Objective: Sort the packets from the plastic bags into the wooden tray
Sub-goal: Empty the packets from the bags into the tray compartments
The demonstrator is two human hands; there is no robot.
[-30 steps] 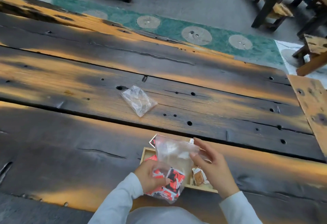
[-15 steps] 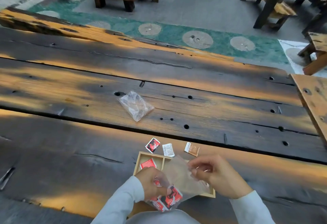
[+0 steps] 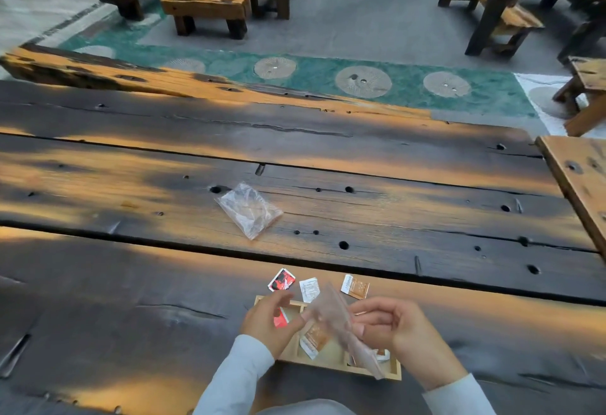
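The left hand (image 3: 270,324) has let go of the plastic bag (image 3: 336,314) since a moment ago. It now hovers with fingers loosely spread, holding nothing I can see, over the left compartment of the wooden tray (image 3: 395,371), where a red packet (image 3: 279,318) lies. The right hand (image 3: 398,332) alone pinches the bag, fingers curled on the film. The bag slants from far-left to near-right across the tray's middle and right compartments, with an orange packet (image 3: 316,339) at its left edge. That puts the bag just right of the free left hand. A row of loose packets (image 3: 309,289) sits just past the far rim, and an empty bag (image 3: 249,209) lies well beyond. The tabletop (image 3: 131,299) gives room on both sides, but its near edge is close.
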